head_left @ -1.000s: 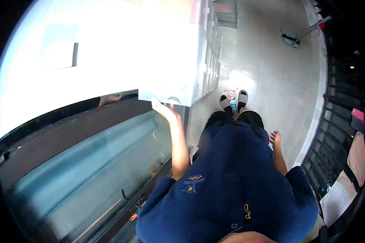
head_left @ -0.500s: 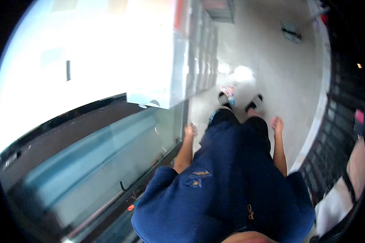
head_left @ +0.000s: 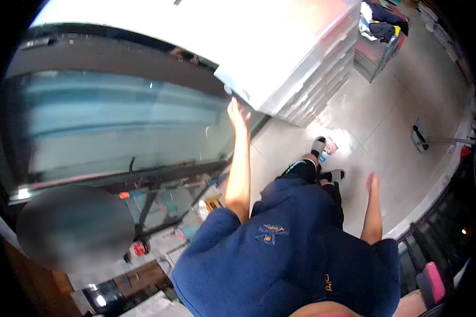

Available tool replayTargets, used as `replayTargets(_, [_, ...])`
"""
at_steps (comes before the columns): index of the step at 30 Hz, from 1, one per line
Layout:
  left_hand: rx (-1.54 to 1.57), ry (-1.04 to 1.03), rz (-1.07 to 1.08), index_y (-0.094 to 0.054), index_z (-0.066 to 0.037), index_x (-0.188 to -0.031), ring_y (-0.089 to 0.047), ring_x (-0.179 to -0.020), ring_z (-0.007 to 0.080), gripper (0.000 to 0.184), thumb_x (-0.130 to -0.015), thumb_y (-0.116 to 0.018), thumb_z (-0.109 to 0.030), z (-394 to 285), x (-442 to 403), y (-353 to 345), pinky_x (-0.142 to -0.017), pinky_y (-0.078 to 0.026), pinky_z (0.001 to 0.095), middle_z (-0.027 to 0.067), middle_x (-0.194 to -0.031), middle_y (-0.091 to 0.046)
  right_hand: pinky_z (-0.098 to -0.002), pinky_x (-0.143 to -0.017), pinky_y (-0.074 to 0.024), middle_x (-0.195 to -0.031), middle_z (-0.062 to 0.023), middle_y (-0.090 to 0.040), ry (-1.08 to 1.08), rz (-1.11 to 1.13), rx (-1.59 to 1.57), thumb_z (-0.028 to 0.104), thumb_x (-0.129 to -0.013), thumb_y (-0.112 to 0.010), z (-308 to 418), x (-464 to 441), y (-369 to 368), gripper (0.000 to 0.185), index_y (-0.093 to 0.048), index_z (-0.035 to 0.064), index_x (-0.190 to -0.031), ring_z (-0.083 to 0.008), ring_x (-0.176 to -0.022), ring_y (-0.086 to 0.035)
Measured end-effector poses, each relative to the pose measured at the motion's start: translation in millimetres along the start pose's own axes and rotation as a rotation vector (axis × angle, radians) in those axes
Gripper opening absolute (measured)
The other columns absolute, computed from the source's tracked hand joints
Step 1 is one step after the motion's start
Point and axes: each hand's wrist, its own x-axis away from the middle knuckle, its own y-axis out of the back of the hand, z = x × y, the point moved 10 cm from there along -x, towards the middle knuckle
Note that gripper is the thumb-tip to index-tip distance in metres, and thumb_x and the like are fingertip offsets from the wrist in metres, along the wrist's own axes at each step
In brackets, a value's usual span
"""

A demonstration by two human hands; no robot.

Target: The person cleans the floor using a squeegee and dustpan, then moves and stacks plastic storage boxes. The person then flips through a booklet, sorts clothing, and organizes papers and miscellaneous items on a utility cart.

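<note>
My left hand (head_left: 238, 115) reaches up and forward with its fingers apart and nothing in them. Its fingertips are close to the near corner of a white cabinet with translucent drawers (head_left: 307, 87); whether they touch it I cannot tell. Beside that hand runs a large glass panel (head_left: 127, 127). My right hand (head_left: 373, 183) hangs low over the tiled floor, away from any object. Motion blurs its fingers, so their position is unclear.
A colourful packet (head_left: 328, 150) lies by my sandalled feet. Farther ahead stands a grey crate (head_left: 373, 61) with clothes (head_left: 383, 26) on top. At right are a green-and-black long-handled floor tool (head_left: 420, 138) and a dark slatted structure (head_left: 433, 232).
My view has turned, and the cabinet now sits farther right. My left hand has risen from beside my leg to the cabinet's corner, its fingers spreading. The crate of clothes has come into fuller view.
</note>
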Motion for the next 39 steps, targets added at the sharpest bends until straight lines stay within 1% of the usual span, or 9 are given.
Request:
replayTargets(3, [0.098,0.003,0.161,-0.024,-0.012,-0.139,-0.041,-0.119,0.0279,0.084,-0.079,-0.058,-0.06,-25,-5,-38,-0.088,-0.038,0.0524,0.0141,-0.138,-0.036,-0.0331,-0.063,-0.0499,-0.085,-0.009,-0.065,0.247,0.277,0.007,0.036,-0.093,-0.038,192,-21,-137,0.04,-0.061,0.0036,-0.099,-0.0182,-0.075,-0.061])
replayTargets(8, [-0.079,-0.174,0.002,-0.045,0.001,-0.12,-0.051,-0.103,0.021,0.05,-0.086,-0.06,-0.032,-15,-43,-48,-0.084,-0.042,0.0369,0.0111,-0.114,-0.053,-0.034,-0.063,-0.0491,-0.085,-0.0026,-0.058,0.565,0.378,0.034,0.034,-0.087,-0.058,478,16,-295,0.026,-0.055,0.0106,-0.099,-0.0208,-0.078,-0.061])
replayTargets(11, [0.023,-0.156,-0.026,-0.049,0.006,-0.113,-0.054,-0.097,0.0198,0.036,-0.089,-0.057,-0.019,-19,-30,-55,-0.083,-0.043,0.0309,0.0114,-0.108,-0.056,-0.0398,-0.074,-0.053,-0.126,-0.0164,-0.048,0.701,0.355,0.158,0.036,-0.086,-0.059,588,76,-354,0.053,-0.046,0.0045,-0.126,-0.0289,-0.107,-0.055])
replayTargets(14, [-0.162,-0.163,-0.219,-0.046,0.007,-0.118,-0.053,-0.1,0.0203,0.039,-0.089,-0.056,-0.018,-23,-16,-50,-0.087,-0.041,0.0319,0.0127,-0.112,-0.055,-0.0431,-0.082,-0.0528,-0.14,-0.0182,-0.03,0.648,0.244,0.174,0.037,-0.084,-0.061,655,70,-386,0.064,-0.038,0.0044,-0.134,-0.0333,-0.117,-0.046])
replayTargets(19, [0.001,-0.244,-0.197,-0.041,0.007,-0.125,-0.051,-0.107,0.0225,0.048,-0.09,-0.056,-0.022,-35,-7,-52,-0.094,-0.038,0.0333,0.0166,-0.119,-0.053,-0.051,-0.094,-0.0386,-0.138,-0.0109,-0.036,0.668,0.074,0.322,0.046,-0.077,-0.066,720,43,-418,0.073,-0.04,0.0084,-0.134,-0.0322,-0.123,-0.036])
replayTargets(23, [-0.133,-0.218,-0.217,-0.039,0.007,-0.128,-0.051,-0.11,0.0247,0.053,-0.089,-0.057,-0.025,-37,-9,-53,-0.095,-0.038,0.034,0.0199,-0.121,-0.053,-0.0514,-0.092,-0.0384,-0.131,-0.0106,-0.045,0.75,0.097,0.372,0.048,-0.08,-0.06,746,-14,-445,0.065,-0.046,0.0065,-0.128,-0.0285,-0.118,-0.04])
replayTargets(27, [-0.264,-0.18,-0.28,-0.044,0.007,-0.124,-0.052,-0.109,0.0251,0.05,-0.089,-0.057,-0.026,-35,-11,-40,-0.094,-0.038,0.0342,0.0205,-0.12,-0.054,-0.0328,-0.073,-0.0474,-0.093,-0.0116,-0.064,0.926,0.138,0.121,0.034,-0.085,-0.053,742,2,-482,0.047,-0.061,-0.0091,-0.102,-0.0213,-0.082,-0.061])
replayTargets(37, [-0.416,-0.051,-0.379,-0.051,0.004,-0.118,-0.051,-0.107,0.0252,0.05,-0.09,-0.053,-0.038,-34,0,-48,-0.095,-0.036,0.0338,0.0185,-0.116,-0.055,-0.0373,-0.077,-0.0474,-0.089,-0.0212,-0.066,1.034,-0.009,0.14,0.029,-0.085,-0.051,734,44,-484,0.044,-0.062,-0.0125,-0.091,-0.028,-0.082,-0.064])
replayTargets(39, [-0.4,-0.149,-0.397,-0.055,0.003,-0.106,-0.055,-0.091,0.0227,0.034,-0.089,-0.054,-0.027,-43,0,-49,-0.085,-0.041,0.0323,0.016,-0.097,-0.059,-0.0388,-0.076,-0.0471,-0.089,-0.0226,-0.066,0.971,-0.031,0.138,0.03,-0.085,-0.052,730,43,-483,0.045,-0.061,-0.0139,-0.089,-0.0285,-0.083,-0.064])
